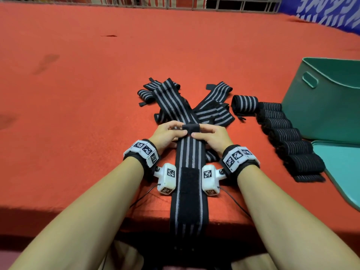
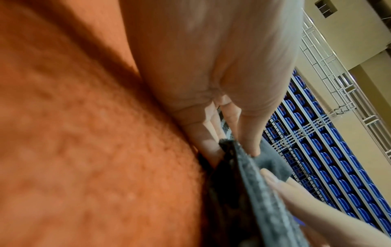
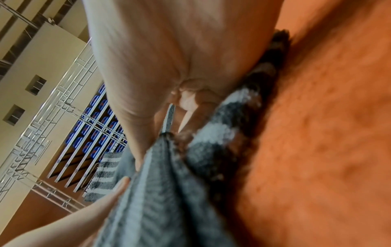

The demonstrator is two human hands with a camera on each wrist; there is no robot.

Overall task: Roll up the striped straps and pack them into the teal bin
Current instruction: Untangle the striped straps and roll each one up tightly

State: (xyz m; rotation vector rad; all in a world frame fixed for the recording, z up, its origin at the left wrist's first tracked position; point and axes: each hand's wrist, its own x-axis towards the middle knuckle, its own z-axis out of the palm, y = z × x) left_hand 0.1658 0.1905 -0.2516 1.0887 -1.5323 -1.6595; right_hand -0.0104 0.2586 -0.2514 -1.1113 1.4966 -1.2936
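A long black strap with grey stripes (image 1: 190, 152) lies flat toward me and hangs over the table's near edge. Its far end is folded into a small black fold (image 1: 191, 128). My left hand (image 1: 169, 131) and right hand (image 1: 209, 133) pinch that fold from either side, thumbs near me, fingers behind. In the left wrist view my left thumb presses the strap edge (image 2: 249, 167). The right wrist view shows the strap's weave (image 3: 169, 192) under my right hand. A teal bin (image 1: 327, 106) stands at the right. Several rolled straps (image 1: 288, 137) lie in a row beside it.
Unrolled striped straps (image 1: 175, 98) lie crossed in a pile just beyond my hands. A teal lid (image 1: 342, 168) lies flat at the right front. The red cloth table (image 1: 78, 94) stretches wide to the left and back; its near edge runs below my wrists.
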